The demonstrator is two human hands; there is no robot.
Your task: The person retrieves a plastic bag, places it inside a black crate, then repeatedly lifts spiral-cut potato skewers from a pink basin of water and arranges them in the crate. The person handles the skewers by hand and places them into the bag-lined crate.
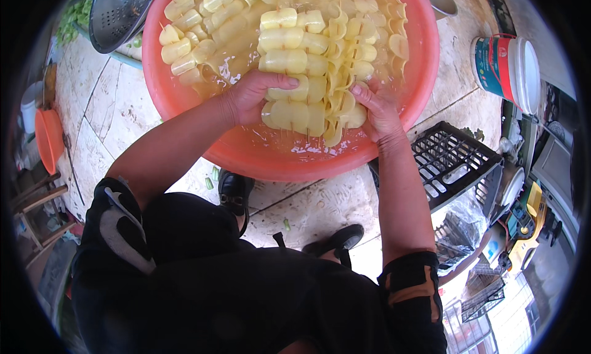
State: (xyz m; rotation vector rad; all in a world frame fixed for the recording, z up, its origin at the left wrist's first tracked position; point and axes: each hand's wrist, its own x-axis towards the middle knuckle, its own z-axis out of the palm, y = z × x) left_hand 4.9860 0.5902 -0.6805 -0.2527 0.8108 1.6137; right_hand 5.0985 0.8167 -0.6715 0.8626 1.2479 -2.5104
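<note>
Pale yellow slices, apparently potato, are threaded on thin wooden skewers. A bundle of these skewers [295,72] is held between my two hands above the water of a large pink-red plastic tub [152,72]. My left hand [256,95] grips the bundle's left side, thumb on top of the slices. On its right side, my right hand [378,107] closes around the skewers, thumb uppermost; its other fingers are mostly hidden. More skewered slices [184,49] lie in the cloudy yellowish water at the tub's left, with others at the back and right.
A perforated metal colander [122,17] stands at the upper left near leafy greens [74,19]. To the right are a white-lidded bucket [505,72] and a black plastic crate [455,160]. An orange basin [48,139] is at the far left. Green scraps [209,183] lie on the tiled floor.
</note>
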